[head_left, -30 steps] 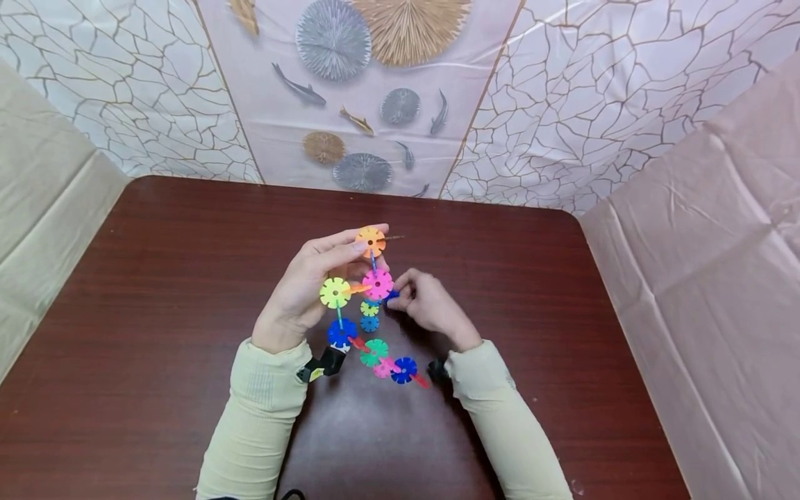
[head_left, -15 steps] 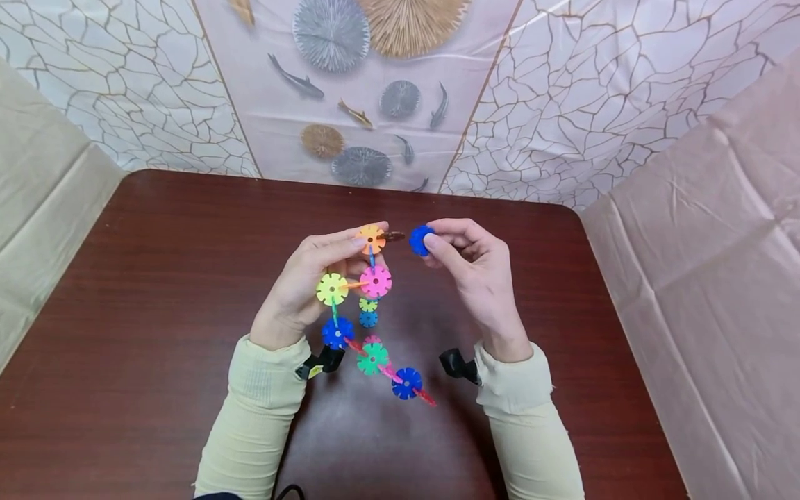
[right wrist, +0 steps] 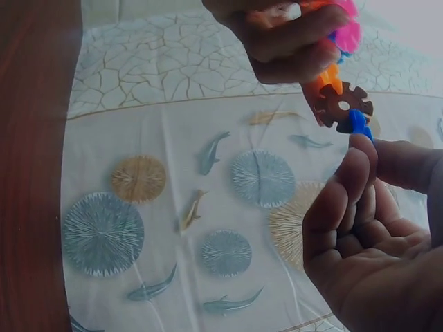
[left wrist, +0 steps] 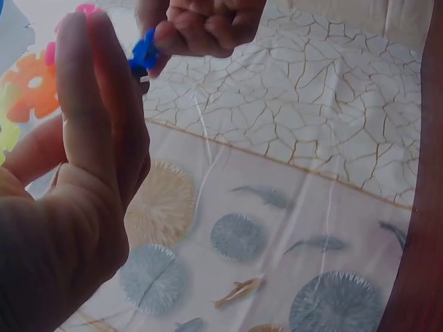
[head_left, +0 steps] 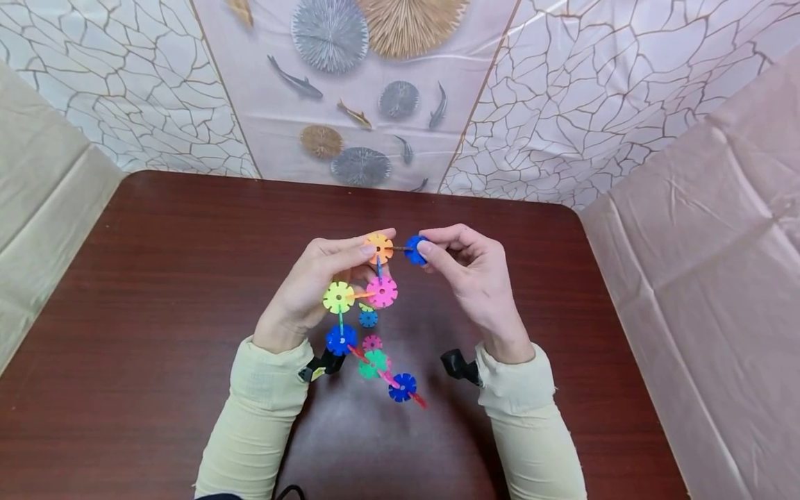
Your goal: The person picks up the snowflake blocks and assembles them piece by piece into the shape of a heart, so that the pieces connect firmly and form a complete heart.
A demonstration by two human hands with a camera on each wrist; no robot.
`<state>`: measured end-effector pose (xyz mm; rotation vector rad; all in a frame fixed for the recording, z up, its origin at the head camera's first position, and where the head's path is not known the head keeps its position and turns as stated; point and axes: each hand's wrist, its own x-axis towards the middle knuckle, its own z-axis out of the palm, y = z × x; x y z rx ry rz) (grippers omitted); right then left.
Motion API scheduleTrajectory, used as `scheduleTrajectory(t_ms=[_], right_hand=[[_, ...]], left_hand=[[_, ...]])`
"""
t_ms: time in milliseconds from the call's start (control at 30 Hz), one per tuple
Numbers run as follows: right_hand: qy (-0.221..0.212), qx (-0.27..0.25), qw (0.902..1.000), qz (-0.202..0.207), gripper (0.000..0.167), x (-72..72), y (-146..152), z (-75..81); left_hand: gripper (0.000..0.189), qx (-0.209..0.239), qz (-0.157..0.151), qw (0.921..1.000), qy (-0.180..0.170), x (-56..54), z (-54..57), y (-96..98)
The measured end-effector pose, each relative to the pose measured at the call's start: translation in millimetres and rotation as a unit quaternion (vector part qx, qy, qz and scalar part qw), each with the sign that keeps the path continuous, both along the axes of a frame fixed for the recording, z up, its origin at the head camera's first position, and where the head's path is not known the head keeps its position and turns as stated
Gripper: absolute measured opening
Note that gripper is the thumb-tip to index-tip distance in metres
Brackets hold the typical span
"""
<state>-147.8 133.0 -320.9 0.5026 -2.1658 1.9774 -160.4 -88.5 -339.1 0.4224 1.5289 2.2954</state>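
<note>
My left hand [head_left: 306, 281] pinches an orange notched plastic disc [head_left: 378, 248] at the top of a chain of interlocking discs. The chain runs down through a pink disc [head_left: 382, 292], a yellow-green disc [head_left: 338, 297], a blue disc [head_left: 341, 340] and a green disc [head_left: 373, 364] to another blue disc [head_left: 402, 387] and a red disc. A brown disc [right wrist: 336, 105] juts sideways from the orange one. My right hand [head_left: 481, 285] pinches a separate blue disc [head_left: 414, 250] between thumb and fingers, its edge meeting the brown disc's rim in the right wrist view.
Loose discs lie on the dark wooden table [head_left: 156, 292] below the chain: a light blue disc [head_left: 368, 319] with a yellow one partly hidden, and a pink one [head_left: 371, 342]. A patterned backdrop [head_left: 400, 97] stands behind the table, with plain cloth walls at the sides.
My right hand picked a blue disc from the table and lifted it beside the orange disc. It has since moved slightly left, against the brown disc. The left hand keeps its pinch on the chain.
</note>
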Motion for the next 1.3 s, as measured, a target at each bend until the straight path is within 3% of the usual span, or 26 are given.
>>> scheduleTrajectory(t_ms=[200,400,500,600,767,900,1000,1100,1200,1300], right_hand=[[-0.001,-0.01,0.9999,0.007,0.018,-0.3,1,-3.8],[-0.018,-0.026,0.9994,0.015,0.018,1.4,1,-5.9],[-0.031,-0.047,0.9984,0.008,0.017,2.9,-1,-7.0],[-0.043,-0.098,0.9942,-0.002,0.014,4.4,-4,-7.0],[-0.054,-0.21,0.9762,0.0,0.009,6.0,-8,-3.8],[-0.072,-0.254,0.9646,0.007,0.009,6.6,-7,-2.1],[-0.087,-0.275,0.9572,0.016,0.01,7.4,-8,-1.3],[-0.105,-0.296,0.9491,0.027,0.009,9.2,-10,-0.3],[-0.115,-0.311,0.9427,0.039,0.008,11.4,-13,1.0],[-0.112,-0.319,0.9401,0.048,0.008,12.8,-17,2.1]], left_hand=[[0.031,-0.028,0.001,0.9992,0.028,0.5,0.7,0.8],[0.031,-0.01,-0.024,0.9995,0.018,-1.7,-0.5,-1.8],[0.034,0.014,-0.038,0.9992,0.003,-2.5,-2.1,-2.6],[0.04,0.066,-0.039,0.997,-0.011,-2.9,-2.9,-5.4],[0.05,0.152,-0.03,0.9875,0.031,-4.8,-2.7,-10.1],[0.062,0.188,-0.073,0.9766,0.074,-5.3,-2.9,-12.0],[0.074,0.22,-0.12,0.9619,0.108,-5.9,-3.1,-11.3],[0.083,0.275,-0.152,0.9405,0.129,-6.0,-3.9,-8.4],[0.085,0.367,-0.177,0.9098,0.082,-3.7,-4.2,-3.5],[0.071,0.448,-0.172,0.8776,-0.002,-0.5,-4.5,3.0]])
